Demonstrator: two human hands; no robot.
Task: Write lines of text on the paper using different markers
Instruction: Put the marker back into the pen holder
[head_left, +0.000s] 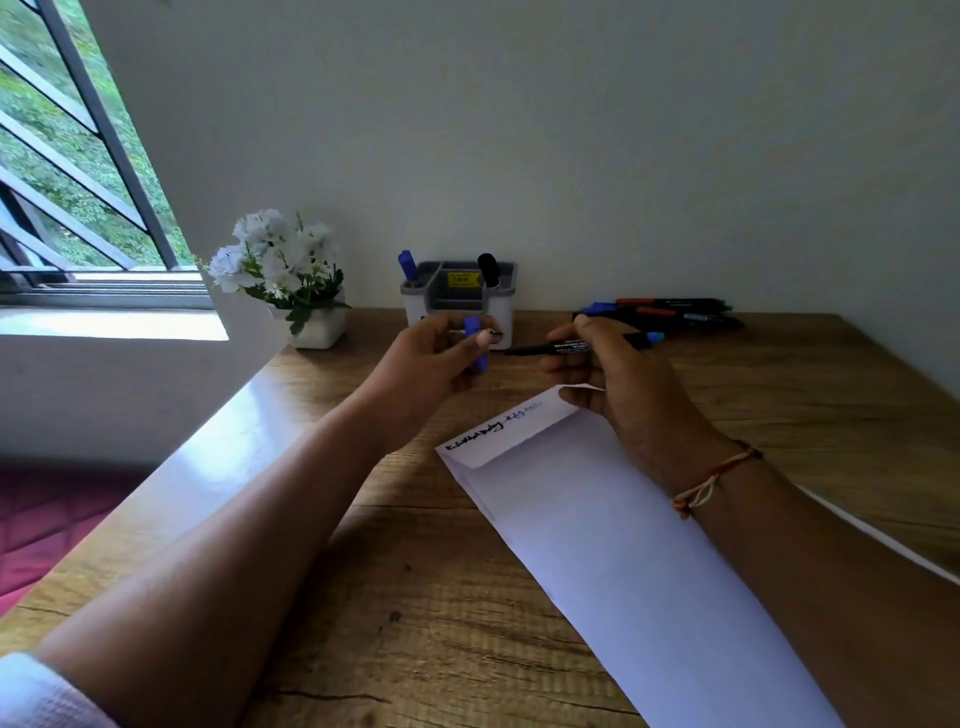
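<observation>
The paper (623, 545) lay on the desk (415, 597) toward 5 o'clock. It had one short line at its far edge, part black, part blue. The rest was blank, so I judged most of the writing was left. My right grip (623, 395) clamped the uncapped marker (571, 347) just beyond it, and my left grip (421, 364) pinched the blue cap (471, 326). Spare markers (670, 312) lay at 2 o'clock, and the holder (501, 306) stood at 12.

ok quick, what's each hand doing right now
left hand: holds the blue cap.
right hand: grips the uncapped marker.
</observation>
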